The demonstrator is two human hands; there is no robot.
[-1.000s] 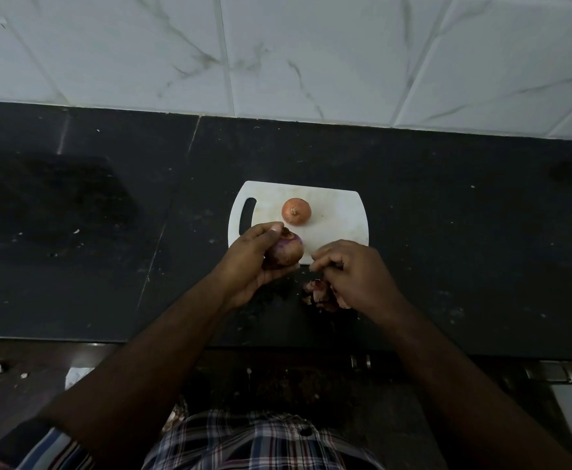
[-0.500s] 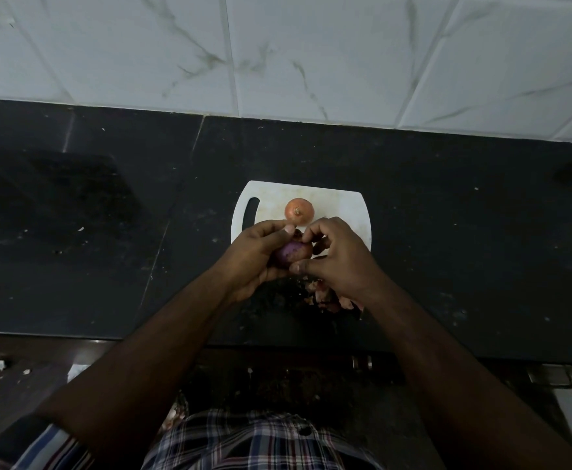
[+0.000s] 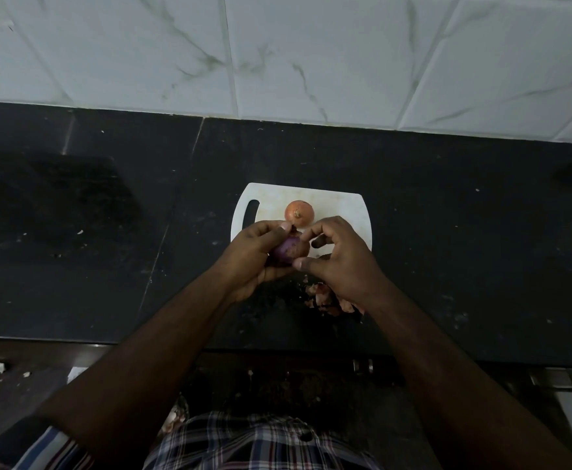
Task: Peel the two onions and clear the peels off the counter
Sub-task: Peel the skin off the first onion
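The purple onion (image 3: 288,250) sits between both hands above the board's (image 3: 345,205) near edge. The left hand (image 3: 250,259) cups it with curled fingers; the right hand (image 3: 338,259) pinches its skin with thumb and forefinger. The orange onion (image 3: 299,212) rests on the board just beyond. Peels (image 3: 325,298) lie on the counter (image 3: 464,249) under the right wrist, with bare counter on both sides.

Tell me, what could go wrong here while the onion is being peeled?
1. The left hand grips the purple onion above the counter while the right hand picks at it; a smooth peeled onion might slip and roll off.
2. The peels lie near the counter's front edge, so a brush of the wrist could push some onto the floor.
3. The other onion sits loose on the cutting board close to the fingers and could be knocked.
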